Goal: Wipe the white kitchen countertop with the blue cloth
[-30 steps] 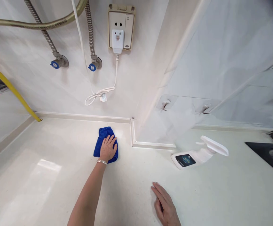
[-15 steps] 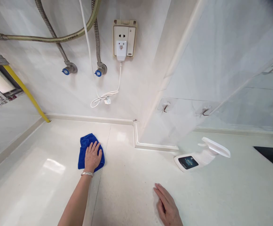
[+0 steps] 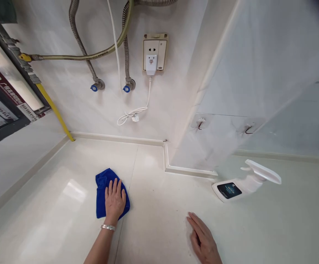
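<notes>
My left hand [image 3: 115, 200] lies flat on a folded blue cloth [image 3: 101, 194], fingers stretched out and pressing it against the white countertop [image 3: 154, 227]. A silver bracelet [image 3: 108, 227] circles that wrist. Farther right, my right hand [image 3: 203, 238] rests on the same surface with its fingers extended close together and the thumb beneath. Nothing shows in it. Beyond this hand, a white spray bottle [image 3: 248, 183] with a dark label stands on the counter.
A raised trim [image 3: 118, 139] borders the counter along the wall, with a jutting corner in the middle. Above hang hoses, blue-handled valves [image 3: 126, 88], a plugged socket [image 3: 155, 51] and a looped white cord [image 3: 126, 116]. A yellow pipe [image 3: 55, 110] meets the counter at left.
The blue cloth and my left hand have slid toward me over the counter. My right hand keeps about the same place. The view has shifted somewhat to the left.
</notes>
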A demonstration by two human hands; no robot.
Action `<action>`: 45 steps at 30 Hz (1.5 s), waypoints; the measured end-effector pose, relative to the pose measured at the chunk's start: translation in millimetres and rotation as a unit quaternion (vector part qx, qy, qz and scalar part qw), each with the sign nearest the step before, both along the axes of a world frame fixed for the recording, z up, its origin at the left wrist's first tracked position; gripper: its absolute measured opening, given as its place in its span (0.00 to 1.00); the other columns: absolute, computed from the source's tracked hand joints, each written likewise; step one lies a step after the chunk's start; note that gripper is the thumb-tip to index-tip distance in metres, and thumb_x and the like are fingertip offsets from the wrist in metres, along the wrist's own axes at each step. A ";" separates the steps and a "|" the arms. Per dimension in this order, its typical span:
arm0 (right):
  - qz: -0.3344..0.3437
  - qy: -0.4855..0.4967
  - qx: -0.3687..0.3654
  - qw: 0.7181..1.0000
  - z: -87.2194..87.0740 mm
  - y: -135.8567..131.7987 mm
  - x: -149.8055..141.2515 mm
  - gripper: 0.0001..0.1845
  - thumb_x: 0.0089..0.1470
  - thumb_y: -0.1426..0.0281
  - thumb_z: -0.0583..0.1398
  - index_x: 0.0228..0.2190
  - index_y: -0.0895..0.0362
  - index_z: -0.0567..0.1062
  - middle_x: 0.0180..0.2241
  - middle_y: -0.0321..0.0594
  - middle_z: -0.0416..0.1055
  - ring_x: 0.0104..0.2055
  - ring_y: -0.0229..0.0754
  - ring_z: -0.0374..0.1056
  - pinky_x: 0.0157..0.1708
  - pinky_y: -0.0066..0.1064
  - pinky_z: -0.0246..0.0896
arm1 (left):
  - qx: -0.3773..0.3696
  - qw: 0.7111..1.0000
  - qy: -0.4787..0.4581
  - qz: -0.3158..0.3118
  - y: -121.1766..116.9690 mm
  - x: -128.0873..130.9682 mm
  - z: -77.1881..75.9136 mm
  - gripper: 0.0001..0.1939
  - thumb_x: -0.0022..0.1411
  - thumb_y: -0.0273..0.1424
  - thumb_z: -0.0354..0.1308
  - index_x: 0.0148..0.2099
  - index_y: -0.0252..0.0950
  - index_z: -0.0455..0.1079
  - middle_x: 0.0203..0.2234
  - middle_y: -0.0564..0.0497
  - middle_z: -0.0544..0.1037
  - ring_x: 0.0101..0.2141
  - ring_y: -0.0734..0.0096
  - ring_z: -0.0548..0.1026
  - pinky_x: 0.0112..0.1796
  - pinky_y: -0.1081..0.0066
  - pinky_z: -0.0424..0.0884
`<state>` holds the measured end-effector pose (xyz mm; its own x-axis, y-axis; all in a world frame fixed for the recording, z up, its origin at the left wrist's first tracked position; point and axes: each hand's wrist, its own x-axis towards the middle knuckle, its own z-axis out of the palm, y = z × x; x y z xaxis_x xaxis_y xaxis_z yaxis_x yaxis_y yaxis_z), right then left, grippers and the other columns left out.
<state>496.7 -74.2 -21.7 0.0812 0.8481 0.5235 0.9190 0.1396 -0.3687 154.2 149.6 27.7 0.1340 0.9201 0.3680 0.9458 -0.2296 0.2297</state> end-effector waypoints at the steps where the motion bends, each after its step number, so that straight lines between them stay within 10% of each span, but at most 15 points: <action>1: 0.003 0.000 0.001 1.000 -0.7 -0.1 0.5 0.28 0.63 0.73 0.52 0.63 0.50 0.62 0.61 0.44 0.66 0.62 0.50 0.65 0.55 0.50 0.72 | 0.004 1.000 -0.001 0.000 -5.6 2.6 -1.0 0.27 0.70 0.36 0.40 0.68 0.36 0.59 0.67 0.43 0.63 0.68 0.50 0.56 0.65 0.43 0.58; 18: 0.016 -0.016 0.018 1.000 -3.9 1.1 1.6 0.29 0.64 0.72 0.51 0.65 0.49 0.60 0.61 0.45 0.67 0.61 0.50 0.66 0.54 0.48 0.73 | 0.005 0.988 -0.034 -0.149 -111.6 81.1 -18.5 0.38 0.66 0.29 0.45 0.74 0.43 0.33 0.71 0.43 0.51 0.70 0.49 0.48 0.65 0.39 0.60; 29: 0.034 0.017 -0.004 0.999 -14.2 -0.9 8.8 0.28 0.64 0.72 0.51 0.64 0.50 0.61 0.62 0.46 0.64 0.62 0.52 0.64 0.57 0.52 0.69 | -0.141 0.910 -0.069 -0.383 -136.9 128.1 5.5 0.32 0.69 0.41 0.45 0.72 0.42 0.46 0.72 0.46 0.48 0.71 0.53 0.42 0.69 0.40 0.49; 35: -0.007 0.065 0.017 0.998 1.3 12.1 -29.0 0.28 0.65 0.68 0.50 0.65 0.51 0.58 0.63 0.48 0.63 0.64 0.55 0.61 0.57 0.57 0.68 | -0.119 0.908 -0.035 -0.401 -113.1 85.2 -1.7 0.34 0.67 0.34 0.50 0.72 0.42 0.46 0.71 0.48 0.52 0.70 0.61 0.47 0.68 0.51 0.57; 45: 0.019 -0.086 0.010 0.996 3.6 70.6 -129.5 0.25 0.63 0.71 0.53 0.60 0.59 0.65 0.67 0.57 0.55 0.70 0.61 0.49 0.61 0.58 0.61 | -0.063 0.993 0.050 -0.087 -39.8 -55.2 -3.8 0.27 0.69 0.37 0.44 0.68 0.37 0.58 0.68 0.41 0.59 0.68 0.54 0.55 0.67 0.46 0.55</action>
<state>367.2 -3.6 -18.1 -0.0434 0.8383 0.5435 0.9619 0.1820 -0.2040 99.0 109.8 23.9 0.3244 0.9180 0.2282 0.9142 -0.3662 0.1737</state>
